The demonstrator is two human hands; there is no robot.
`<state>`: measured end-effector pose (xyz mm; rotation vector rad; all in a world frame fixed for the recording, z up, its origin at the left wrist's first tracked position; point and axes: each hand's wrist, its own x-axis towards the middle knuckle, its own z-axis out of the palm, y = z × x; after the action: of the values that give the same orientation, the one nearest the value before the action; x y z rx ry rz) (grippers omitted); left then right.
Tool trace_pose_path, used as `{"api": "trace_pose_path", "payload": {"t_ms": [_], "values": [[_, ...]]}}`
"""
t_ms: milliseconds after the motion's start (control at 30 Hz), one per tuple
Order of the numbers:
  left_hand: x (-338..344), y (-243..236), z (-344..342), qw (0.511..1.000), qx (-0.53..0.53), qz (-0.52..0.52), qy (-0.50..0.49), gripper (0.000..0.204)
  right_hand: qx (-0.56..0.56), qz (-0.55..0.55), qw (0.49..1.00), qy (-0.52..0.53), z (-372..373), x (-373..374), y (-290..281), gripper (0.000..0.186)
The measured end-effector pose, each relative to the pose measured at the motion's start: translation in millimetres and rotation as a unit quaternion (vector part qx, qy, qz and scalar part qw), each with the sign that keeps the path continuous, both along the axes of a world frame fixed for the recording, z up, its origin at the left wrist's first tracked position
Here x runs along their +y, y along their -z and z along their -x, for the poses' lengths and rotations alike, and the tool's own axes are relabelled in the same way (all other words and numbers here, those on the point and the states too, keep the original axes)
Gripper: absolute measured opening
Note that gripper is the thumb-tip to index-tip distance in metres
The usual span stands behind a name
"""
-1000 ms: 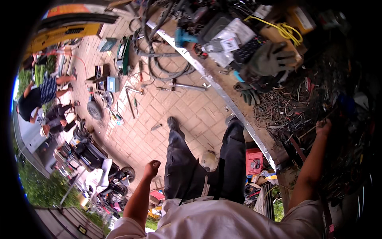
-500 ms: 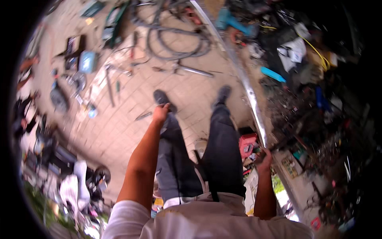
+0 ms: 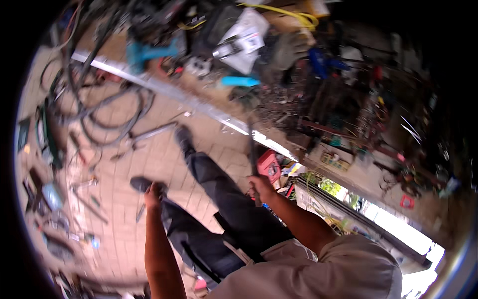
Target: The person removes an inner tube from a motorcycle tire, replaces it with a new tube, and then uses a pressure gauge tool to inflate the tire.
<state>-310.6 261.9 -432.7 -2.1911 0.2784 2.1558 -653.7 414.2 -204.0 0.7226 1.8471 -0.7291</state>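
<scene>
My right hand (image 3: 261, 189) is wrapped around a slim dark bar (image 3: 253, 149), which stands roughly upright in the view between my leg and the bench edge. Its exact kind cannot be made out. My left hand (image 3: 153, 193) hangs low in front of my left shoe, fingers curled together. Whatever it holds, if anything, is too small and blurred to name. Nearest the bar's lower part is a red case (image 3: 269, 167) beneath the bench edge.
The cluttered workbench (image 3: 199, 107) has a bright metal edge; on it lie a teal power tool (image 3: 149, 54), a light-blue bottle (image 3: 240, 81) and a glove (image 3: 291, 50). A thick grey hose (image 3: 112, 137), a long-handled metal tool (image 3: 154, 130) and a blue box (image 3: 52, 196) lie on the brick floor.
My view and body have turned right, toward the bench. My right hand has come away from the bench edge and now grips the dark bar. The left hand stays low and curled.
</scene>
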Motion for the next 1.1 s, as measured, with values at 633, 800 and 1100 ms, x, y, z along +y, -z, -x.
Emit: {"api": "trace_pose_path", "payload": {"t_ms": [633,800,1100], "values": [[-104.9,315.6,130.8,0.961,-0.227,0.057,-0.15,0.05,0.084,-0.249,0.789,-0.555,90.2,300.8,-43.1,0.021],[-94.2,278.7,112.0,0.94,-0.23,0.18,-0.177,0.046,0.065,-0.236,0.781,-0.574,66.9,253.9,-46.2,0.03],[-42.0,1.6,-90.5,0.897,-0.019,0.159,-0.411,0.024,0.057,-0.236,0.533,-0.81,57.8,136.8,-53.4,0.053]]}}
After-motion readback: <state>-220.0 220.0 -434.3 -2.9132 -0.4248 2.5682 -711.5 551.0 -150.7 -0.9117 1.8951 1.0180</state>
